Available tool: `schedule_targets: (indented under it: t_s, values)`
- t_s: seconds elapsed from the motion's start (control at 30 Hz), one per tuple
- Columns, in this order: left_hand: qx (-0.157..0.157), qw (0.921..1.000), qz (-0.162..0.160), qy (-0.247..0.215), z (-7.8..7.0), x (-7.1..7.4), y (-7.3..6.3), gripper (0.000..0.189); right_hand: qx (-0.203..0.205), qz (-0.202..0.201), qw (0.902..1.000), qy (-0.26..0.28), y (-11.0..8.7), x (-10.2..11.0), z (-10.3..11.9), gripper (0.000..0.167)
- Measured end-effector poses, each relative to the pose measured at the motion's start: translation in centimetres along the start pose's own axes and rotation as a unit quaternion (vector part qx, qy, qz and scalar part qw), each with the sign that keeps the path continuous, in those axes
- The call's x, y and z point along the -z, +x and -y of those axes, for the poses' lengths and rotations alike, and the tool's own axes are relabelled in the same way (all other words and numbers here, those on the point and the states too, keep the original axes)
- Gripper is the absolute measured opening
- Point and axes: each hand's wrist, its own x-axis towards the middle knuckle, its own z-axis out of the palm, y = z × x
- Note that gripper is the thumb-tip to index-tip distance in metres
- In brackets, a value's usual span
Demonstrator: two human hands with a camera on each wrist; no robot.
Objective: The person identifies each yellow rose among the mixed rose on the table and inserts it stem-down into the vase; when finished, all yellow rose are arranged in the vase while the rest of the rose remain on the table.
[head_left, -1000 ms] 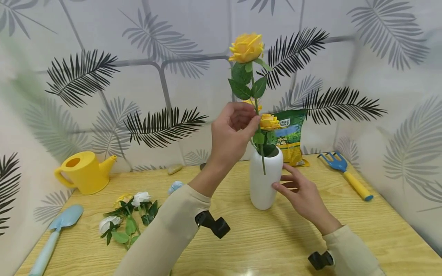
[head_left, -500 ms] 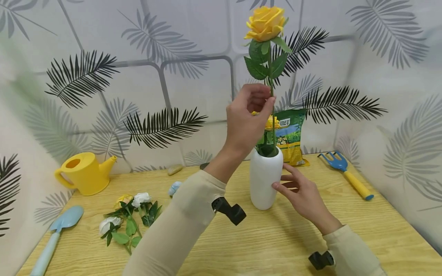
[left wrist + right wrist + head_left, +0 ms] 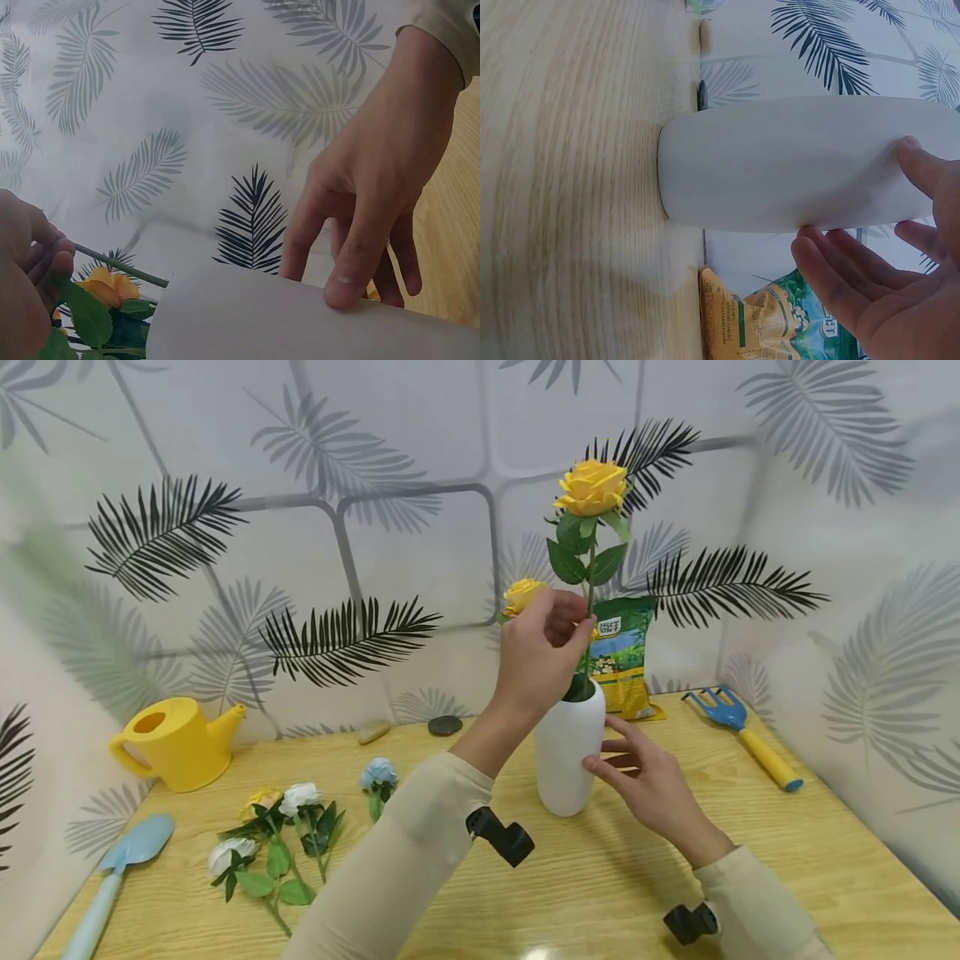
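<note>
My left hand pinches the stem of a tall yellow rose. The stem's lower end goes into the mouth of a white vase, which stands upright on the table. Another yellow rose leans out to the left behind that hand, and leaves fill part of the mouth. In the left wrist view, a yellow bloom shows beside the pinched stem. My right hand holds the vase's right side, thumb on the front and fingers around towards the back, as the right wrist view also shows.
Yellow and white roses and a blue flower lie left on the wooden table. A yellow watering can, blue trowel, and two stones are there too. A green-yellow bag stands behind the vase; a hand fork lies right.
My left hand moved the tall rose right and up over the vase, then lowered its stem into the mouth. Another rose in the vase now leans left. My right hand stayed on the vase.
</note>
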Motion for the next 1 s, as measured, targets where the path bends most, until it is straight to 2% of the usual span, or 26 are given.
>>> schedule_targets:
  t_s: [0.23,0.57,0.8,1.0]
  values:
    - [0.001,0.9999,-0.011,0.008,0.8,0.0,-1.5,0.013,0.004,0.001,1.0,-0.001,0.1,-0.2,0.1,0.062]
    - [0.005,0.9968,-0.08,-0.007,1.6,0.2,-3.8,0.011,0.003,0.004,1.0,-0.003,-0.1,-0.2,0.2,0.062]
    - [0.021,0.9888,-0.144,-0.032,2.6,-0.3,-5.3,0.01,0.002,0.005,1.0,-0.005,-0.1,-0.1,0.1,0.063]
    - [0.052,0.9802,-0.178,-0.07,3.2,-0.8,-6.2,0.012,-0.001,0.003,1.0,-0.009,-0.1,-0.1,0.1,0.063]
